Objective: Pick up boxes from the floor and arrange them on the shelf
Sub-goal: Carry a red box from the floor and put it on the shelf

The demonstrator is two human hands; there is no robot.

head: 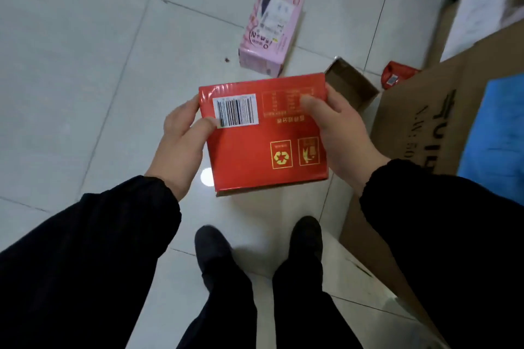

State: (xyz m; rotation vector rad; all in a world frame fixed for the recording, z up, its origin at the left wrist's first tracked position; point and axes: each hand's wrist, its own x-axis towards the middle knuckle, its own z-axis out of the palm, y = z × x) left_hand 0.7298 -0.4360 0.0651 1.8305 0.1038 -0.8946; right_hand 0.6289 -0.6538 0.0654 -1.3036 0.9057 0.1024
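1. Pale glossy floor tiles [85,65] fill most of my view, crossed by grey grout lines and two bright spots of reflected light.
2. I hold the red box [263,144] in the air above the floor, in front of my body, with its broad face turned up to the camera.
3. That face carries a white barcode label [236,110] near its far left corner and two gold-framed symbols nearer me, one of them a recycling mark. The print reads upside down from here.
4. My left hand [181,147] grips the box's left edge, with the thumb laid on the label and the fingers curled underneath, out of sight.
5. My right hand [337,133] grips the right edge, with the thumb pressed on the top face near the far right corner.
6. Both hands are clamped on the box, apart from each other with the box between them.
7. Below the box, my two dark shoes [212,246] stand on the tiles.
8. Just past the box's far right corner, an open brown carton [351,84] sits on the floor, partly hidden by the box and my right hand.
9. Farther off, a pink box [270,30] lies flat on the tiles.
10. To the right lies cardboard [411,121] with dark lettering and a blue sheet [496,133] on it.
11. A red packet [395,74] sits at the cardboard's far edge.
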